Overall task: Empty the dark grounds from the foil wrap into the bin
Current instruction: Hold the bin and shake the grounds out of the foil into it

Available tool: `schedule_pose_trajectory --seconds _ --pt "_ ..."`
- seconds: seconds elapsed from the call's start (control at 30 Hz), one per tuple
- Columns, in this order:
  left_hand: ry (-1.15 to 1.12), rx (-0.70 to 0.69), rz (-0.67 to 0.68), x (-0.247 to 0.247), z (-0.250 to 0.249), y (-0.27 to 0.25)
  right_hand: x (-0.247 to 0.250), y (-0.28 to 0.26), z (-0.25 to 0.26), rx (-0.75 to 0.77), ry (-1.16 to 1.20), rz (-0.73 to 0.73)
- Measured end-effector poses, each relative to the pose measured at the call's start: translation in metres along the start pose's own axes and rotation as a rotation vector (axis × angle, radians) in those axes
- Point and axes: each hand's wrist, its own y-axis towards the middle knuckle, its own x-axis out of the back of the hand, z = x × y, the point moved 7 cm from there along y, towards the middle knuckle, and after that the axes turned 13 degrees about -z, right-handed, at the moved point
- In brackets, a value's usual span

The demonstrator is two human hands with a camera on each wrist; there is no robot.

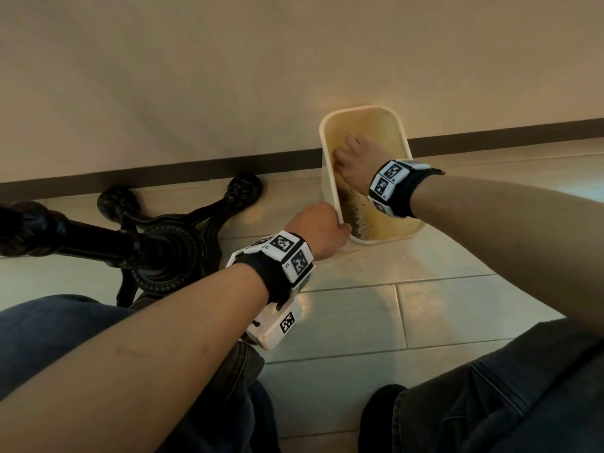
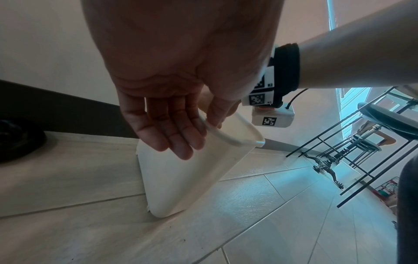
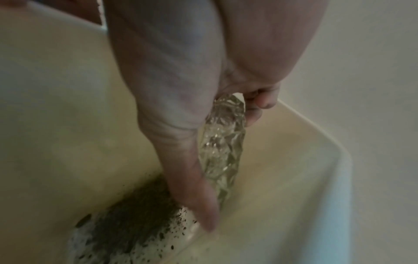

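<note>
Tipping the bin (image 1: 330, 178) toward me, foil wrap inside it

My left hand (image 1: 322, 228) is gripping the bin's near rim; my right hand (image 1: 354, 163) is pinching the foil wrap (image 3: 222, 150), long axis pointing down at the dark grounds (image 3: 140, 219) below.

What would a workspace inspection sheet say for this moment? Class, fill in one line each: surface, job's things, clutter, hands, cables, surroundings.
Surface: pale tiled floor; a few dark specks show in the left wrist view.
Job's things: cream bin, tilted on the floor; dark grounds inside it; crumpled foil wrap held down in the bin.
Clutter: nothing seen.
Hands: left hand grips the bin's rim, thumb inside, fingers flat on the outer wall; right hand holds the foil wrap inside the bin.
Cables: thin black cable at the right wrist unit.
Surroundings: black ornate table base, dark skirting, chairs further off.
</note>
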Motion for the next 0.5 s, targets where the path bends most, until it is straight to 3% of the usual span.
schedule_pose_trajectory --seconds 0.13,0.27,0.4,0.5 --pt "-0.011 -0.002 -0.001 0.000 0.002 0.001 0.003 -0.006 0.001 0.040 -0.033 -0.004" --pt "-0.008 -0.020 0.000 -0.001 0.001 0.001 0.005 -0.009 -0.010 -0.080 -0.040 -0.014" --pt "0.005 -0.035 -0.001 -0.001 -0.001 0.001 -0.006 -0.008 0.001 0.030 0.039 0.051" --pt "0.010 -0.041 -0.004 0.000 -0.002 0.002 -0.002 -0.004 -0.007 -0.067 0.082 0.031"
